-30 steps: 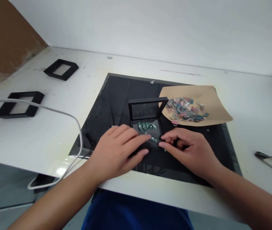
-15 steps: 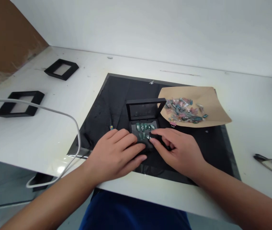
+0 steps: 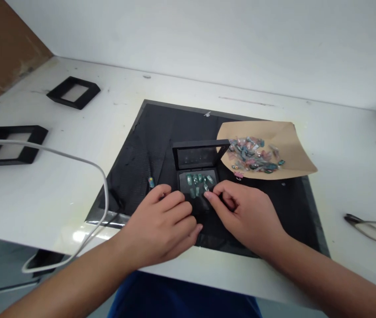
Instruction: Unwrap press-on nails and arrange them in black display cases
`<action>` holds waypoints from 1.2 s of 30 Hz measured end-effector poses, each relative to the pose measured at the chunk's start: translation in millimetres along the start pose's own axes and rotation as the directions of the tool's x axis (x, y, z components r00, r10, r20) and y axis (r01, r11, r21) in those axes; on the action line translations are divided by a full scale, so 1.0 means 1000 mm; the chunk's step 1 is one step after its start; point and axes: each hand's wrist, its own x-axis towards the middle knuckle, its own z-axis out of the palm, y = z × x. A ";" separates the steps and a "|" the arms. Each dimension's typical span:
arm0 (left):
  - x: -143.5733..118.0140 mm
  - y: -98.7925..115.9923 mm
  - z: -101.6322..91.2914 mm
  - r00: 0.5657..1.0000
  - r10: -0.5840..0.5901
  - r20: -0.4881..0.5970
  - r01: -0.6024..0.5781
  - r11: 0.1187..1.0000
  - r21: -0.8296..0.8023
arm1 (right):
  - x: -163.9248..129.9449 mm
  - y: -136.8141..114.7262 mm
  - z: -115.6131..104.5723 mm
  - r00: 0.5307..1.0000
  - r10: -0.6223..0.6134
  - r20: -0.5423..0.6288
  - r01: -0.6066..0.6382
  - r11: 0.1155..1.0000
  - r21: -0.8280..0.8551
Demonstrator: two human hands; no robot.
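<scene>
Small black display box (image 3: 197,190) sits open near the front edge of the black mat (image 3: 148,145), lid propped upright at its back. Inside, a row of green press-on nails (image 3: 200,179) w/ a few more below.

Right hand (image 3: 246,212): thumb & index fingertips pressed together, pinching 1 nail at the box's front-right part; other fingers curled under. Left hand (image 3: 163,225) lies flat, fingers together and slightly bent, tips on the box's front-left edge.

Tan paper sheet (image 3: 290,154) w/ a heap of loose nails (image 3: 252,154) touches the lid's right corner. 1 tiny coloured bit (image 3: 151,181) lies just left of the box.

Mat's left half & back are bare. Tabletop (image 3: 108,110): 2 black frames (image 3: 72,92) nr left edge, white cable (image 3: 75,159) looping over the front-left edge, dark tool (image 3: 370,223) nr right edge.
</scene>
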 end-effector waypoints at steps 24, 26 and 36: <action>-0.007 -0.017 -0.015 0.945 -0.325 0.032 0.327 0.942 -0.083 | -0.021 0.033 -0.035 0.937 -0.347 -0.044 0.343 0.936 -0.075; -0.008 -0.018 -0.015 0.943 -0.330 0.038 0.333 0.938 -0.095 | -0.022 0.040 -0.036 0.941 -0.338 0.012 0.337 0.934 -0.121; -0.002 -0.008 -0.012 0.955 -0.295 -0.002 0.292 0.947 -0.132 | -0.014 0.048 -0.030 0.946 -0.294 0.132 0.289 0.956 0.056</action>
